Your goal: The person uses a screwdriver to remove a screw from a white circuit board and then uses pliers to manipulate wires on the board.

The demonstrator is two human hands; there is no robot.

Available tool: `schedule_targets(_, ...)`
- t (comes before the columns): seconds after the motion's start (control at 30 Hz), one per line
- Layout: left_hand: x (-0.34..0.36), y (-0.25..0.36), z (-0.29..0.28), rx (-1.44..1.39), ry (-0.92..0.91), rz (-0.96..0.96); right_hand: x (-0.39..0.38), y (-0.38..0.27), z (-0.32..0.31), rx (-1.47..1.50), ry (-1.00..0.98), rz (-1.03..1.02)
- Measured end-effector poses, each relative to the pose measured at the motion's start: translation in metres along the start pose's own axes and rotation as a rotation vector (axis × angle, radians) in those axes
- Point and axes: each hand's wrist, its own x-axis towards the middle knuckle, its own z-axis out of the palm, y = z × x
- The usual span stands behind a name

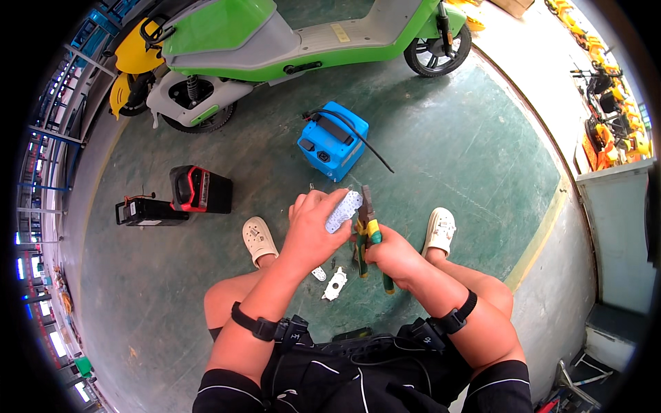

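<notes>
Step in hand looks like working a small part with pliers, the tool held right up at the part; that's a judgement. Left hand has fingers and thumb clamped on a pale, flat, rounded piece, bluish white, face dotted with darker specks or holes. It sits up off the floor, centre of the scene, between the two hands. Right hand is closed around the pliers, head pointing far; can't tell if the plier jaws are parted, or if they touch the piece or only stand beside it. Next move would seem to call for a firm left pinch, the piece's edge lined up with the jaws, then an even squeeze from the right.

Materials: pliers have a dark metal head and green-and-yellow handles, probably rubbery. On the near floor, a white plate with an irregular outline, likely moulded plastic; just left of it, a smaller white strip with rounded ends. Floor is smooth green, scuffed. Farther off, a boxy blue case with a black cable; left, a black-and-red case. Far side: glossy green-and-grey scooter.
</notes>
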Motion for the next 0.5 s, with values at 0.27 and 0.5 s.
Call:
schedule_targets(0.27,0.001,0.002,-0.002,0.043,-0.013,0.032,0.011,0.018,-0.001,-0.055,0.078,-0.052)
schedule_targets(0.5,-0.001,-0.004,-0.001,0.072,0.018,0.082,0.008,0.007,0.007,-0.214,0.156,0.002)
